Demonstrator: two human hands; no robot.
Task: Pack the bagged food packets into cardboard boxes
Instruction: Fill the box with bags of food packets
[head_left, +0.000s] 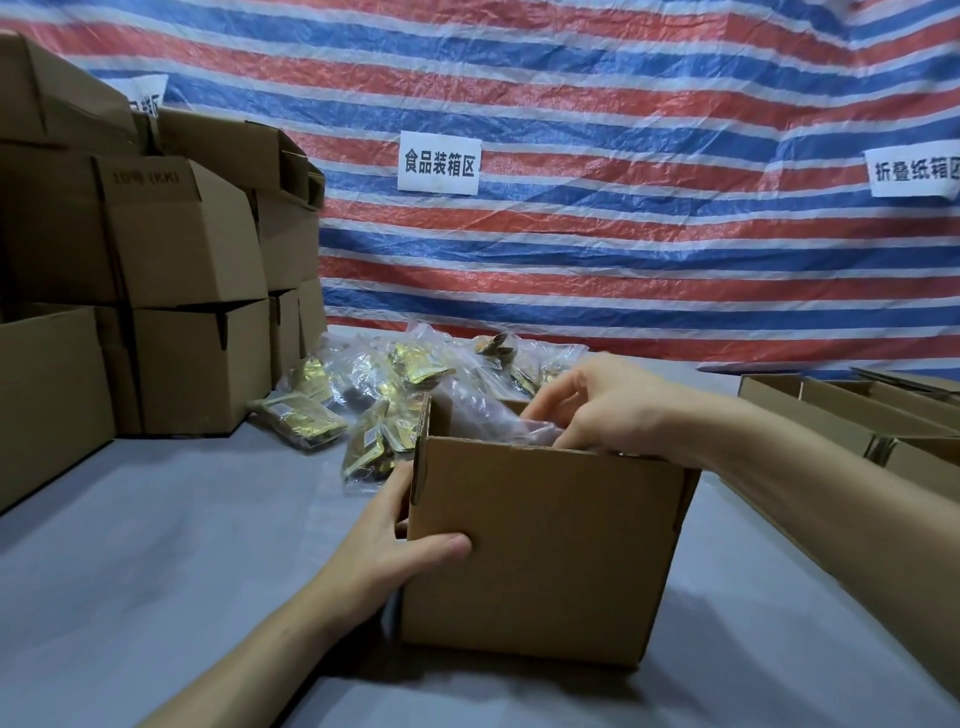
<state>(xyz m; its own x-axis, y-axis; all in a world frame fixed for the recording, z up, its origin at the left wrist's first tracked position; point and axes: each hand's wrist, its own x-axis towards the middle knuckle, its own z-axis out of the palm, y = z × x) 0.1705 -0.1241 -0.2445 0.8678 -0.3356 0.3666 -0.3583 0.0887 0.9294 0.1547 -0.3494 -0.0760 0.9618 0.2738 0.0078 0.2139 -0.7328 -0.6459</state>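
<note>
The left hand (395, 540) grips the near left corner of the open cardboard box (545, 545), thumb flat on its front face. The right hand (587, 410) dips over the top rim, its curled fingers pinching a clear bag (483, 421) inside. Bagged packets (395, 374) lie heaped just behind the box. Bare grey table (182, 545) spreads to the left, up to stacked boxes (182, 291). Flattened cartons (852, 410) line the right edge.

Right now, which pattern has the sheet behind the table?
The sheet has red, blue and white stripes; head view.
</note>
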